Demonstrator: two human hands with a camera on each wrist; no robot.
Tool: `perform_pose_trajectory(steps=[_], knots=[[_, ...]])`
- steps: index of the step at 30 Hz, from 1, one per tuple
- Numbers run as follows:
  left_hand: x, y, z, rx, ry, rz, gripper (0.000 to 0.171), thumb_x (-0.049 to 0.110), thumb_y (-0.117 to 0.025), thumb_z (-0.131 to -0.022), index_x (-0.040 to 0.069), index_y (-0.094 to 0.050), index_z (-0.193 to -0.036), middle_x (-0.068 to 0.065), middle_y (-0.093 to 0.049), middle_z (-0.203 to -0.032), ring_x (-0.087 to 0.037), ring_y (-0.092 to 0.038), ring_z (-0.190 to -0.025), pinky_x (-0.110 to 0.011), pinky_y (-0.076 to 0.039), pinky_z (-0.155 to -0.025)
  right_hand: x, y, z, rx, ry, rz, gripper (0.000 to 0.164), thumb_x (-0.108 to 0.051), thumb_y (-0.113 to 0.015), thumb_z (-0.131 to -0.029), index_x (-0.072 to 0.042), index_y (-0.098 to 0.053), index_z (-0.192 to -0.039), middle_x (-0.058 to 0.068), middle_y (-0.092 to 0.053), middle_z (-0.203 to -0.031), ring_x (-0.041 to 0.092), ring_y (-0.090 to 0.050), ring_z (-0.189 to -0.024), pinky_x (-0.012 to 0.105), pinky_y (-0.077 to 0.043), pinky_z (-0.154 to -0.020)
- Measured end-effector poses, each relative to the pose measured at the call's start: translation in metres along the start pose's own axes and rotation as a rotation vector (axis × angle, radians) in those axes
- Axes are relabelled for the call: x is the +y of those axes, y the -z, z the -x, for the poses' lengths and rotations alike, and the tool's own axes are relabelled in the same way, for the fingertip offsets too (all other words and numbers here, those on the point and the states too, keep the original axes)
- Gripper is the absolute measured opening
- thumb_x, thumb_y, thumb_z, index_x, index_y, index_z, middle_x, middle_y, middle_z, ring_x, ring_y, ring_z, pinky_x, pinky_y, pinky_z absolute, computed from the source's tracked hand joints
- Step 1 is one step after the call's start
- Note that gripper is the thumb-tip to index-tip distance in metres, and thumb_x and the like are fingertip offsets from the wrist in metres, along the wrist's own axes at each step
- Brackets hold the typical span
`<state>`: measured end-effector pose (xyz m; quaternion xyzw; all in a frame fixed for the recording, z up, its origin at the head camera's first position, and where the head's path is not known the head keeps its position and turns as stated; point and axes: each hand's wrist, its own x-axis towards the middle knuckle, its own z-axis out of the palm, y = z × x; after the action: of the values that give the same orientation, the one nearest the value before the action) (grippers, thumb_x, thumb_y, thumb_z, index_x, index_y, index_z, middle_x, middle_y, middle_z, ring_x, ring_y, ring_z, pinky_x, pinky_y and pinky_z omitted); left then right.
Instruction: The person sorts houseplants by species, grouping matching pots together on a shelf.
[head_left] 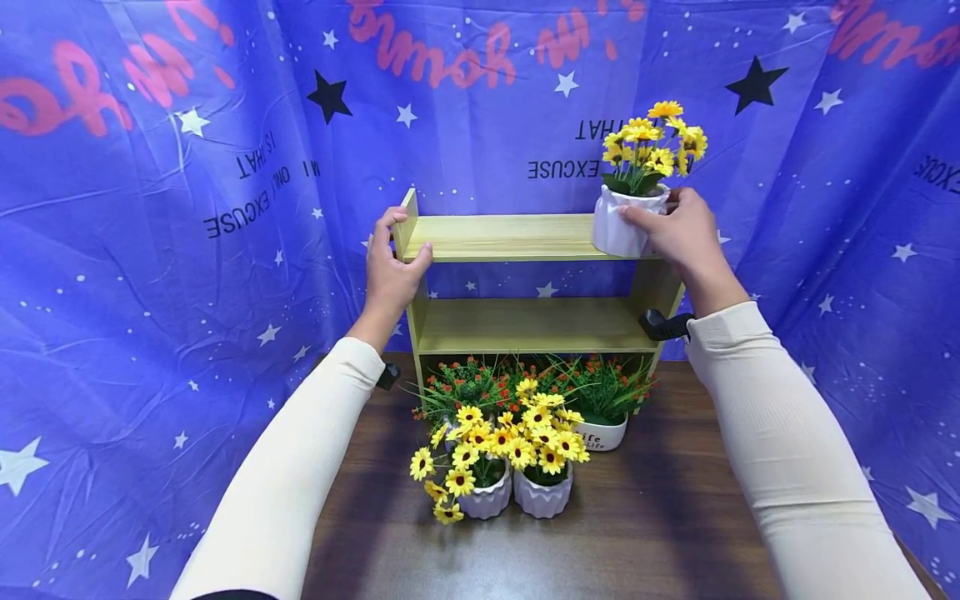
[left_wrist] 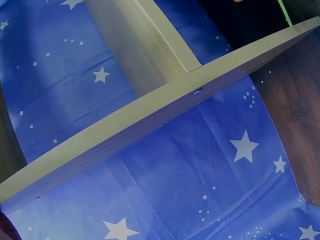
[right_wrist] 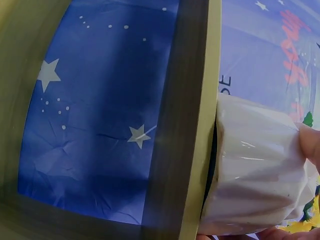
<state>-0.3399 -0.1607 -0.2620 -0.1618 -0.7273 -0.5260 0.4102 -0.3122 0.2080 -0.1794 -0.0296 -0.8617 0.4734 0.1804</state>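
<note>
A white fluted flowerpot (head_left: 628,222) with yellow artificial daisies (head_left: 651,142) is at the right end of the wooden shelf's top board (head_left: 502,237). My right hand (head_left: 684,233) grips that pot, thumb across its front near the rim. Seen from the right wrist, the pot (right_wrist: 262,165) has its base close against the board edge (right_wrist: 200,125), a dark sliver showing between them. My left hand (head_left: 393,271) holds the upper left side panel (head_left: 407,221) of the shelf, its thumb over the top board's front. The left wrist view shows the panel (left_wrist: 125,112), with hardly any hand.
Two more white pots (head_left: 543,497) of yellow daisies stand on the brown table (head_left: 615,525) before the shelf. Behind them are red-flowered plants, one in a white lettered planter (head_left: 604,435). The middle board (head_left: 532,325) lies below. A blue starred cloth (head_left: 480,142) hangs around.
</note>
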Motion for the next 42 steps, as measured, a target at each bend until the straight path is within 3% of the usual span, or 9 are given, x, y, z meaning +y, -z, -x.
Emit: perform_pose_trajectory(steps=[8,14,20,25,34,42], knots=[[0.001,0.0,0.002,-0.018,0.04,-0.028,0.052,0.008,-0.074,-0.082,0.005,-0.052,-0.128,0.002,-0.051,-0.142,-0.023,-0.047,-0.118,-0.034,-0.043,-0.088,-0.001,0.001,-0.01,-0.061,-0.016,0.002,0.089,-0.049,-0.069,-0.087,0.006,-0.03,-0.145,0.023,-0.042,-0.142,0.033,-0.047,-0.121,0.048,-0.045,-0.101],[0.001,-0.002,0.002,-0.01,0.022,-0.027,0.052,0.009,-0.074,-0.082,0.005,-0.052,-0.128,0.002,-0.051,-0.142,-0.024,-0.048,-0.119,-0.036,-0.042,-0.092,-0.002,0.001,-0.015,-0.073,-0.016,0.013,0.088,-0.049,-0.068,-0.087,0.007,-0.031,-0.144,0.023,-0.043,-0.14,0.03,-0.047,-0.117,0.043,-0.046,-0.098],[-0.002,-0.003,0.002,-0.003,-0.013,-0.037,0.05,0.008,-0.073,-0.081,0.004,-0.052,-0.126,0.0,-0.053,-0.141,-0.025,-0.05,-0.118,-0.036,-0.037,-0.098,-0.001,-0.001,-0.018,-0.093,-0.041,-0.029,0.088,-0.045,-0.067,-0.09,0.005,-0.025,-0.148,0.023,-0.038,-0.145,0.03,-0.042,-0.124,0.042,-0.041,-0.104],[-0.002,-0.003,0.002,-0.006,-0.018,-0.038,0.05,0.008,-0.073,-0.08,0.002,-0.052,-0.126,0.001,-0.053,-0.141,-0.025,-0.05,-0.117,-0.035,-0.038,-0.097,0.002,-0.003,-0.016,-0.059,-0.034,-0.043,0.09,-0.049,-0.068,-0.088,0.003,-0.026,-0.149,0.021,-0.039,-0.146,0.03,-0.042,-0.126,0.041,-0.041,-0.103],[-0.001,-0.003,0.001,-0.003,-0.045,-0.023,0.05,0.007,-0.074,-0.08,0.001,-0.052,-0.124,-0.001,-0.054,-0.14,-0.025,-0.051,-0.118,-0.036,-0.037,-0.098,0.013,-0.006,0.02,0.095,0.062,-0.169,0.079,-0.043,-0.07,-0.088,-0.004,-0.036,-0.147,0.017,-0.04,-0.148,0.028,-0.045,-0.128,0.037,-0.04,-0.104],[-0.003,0.001,-0.001,0.005,-0.013,-0.036,0.05,0.007,-0.074,-0.08,0.004,-0.052,-0.125,0.002,-0.053,-0.14,-0.023,-0.049,-0.118,-0.035,-0.037,-0.098,0.045,-0.017,0.069,0.167,0.203,-0.335,0.055,-0.021,-0.073,-0.089,0.001,-0.05,-0.133,0.009,-0.056,-0.128,0.017,-0.057,-0.109,0.024,-0.046,-0.093]])
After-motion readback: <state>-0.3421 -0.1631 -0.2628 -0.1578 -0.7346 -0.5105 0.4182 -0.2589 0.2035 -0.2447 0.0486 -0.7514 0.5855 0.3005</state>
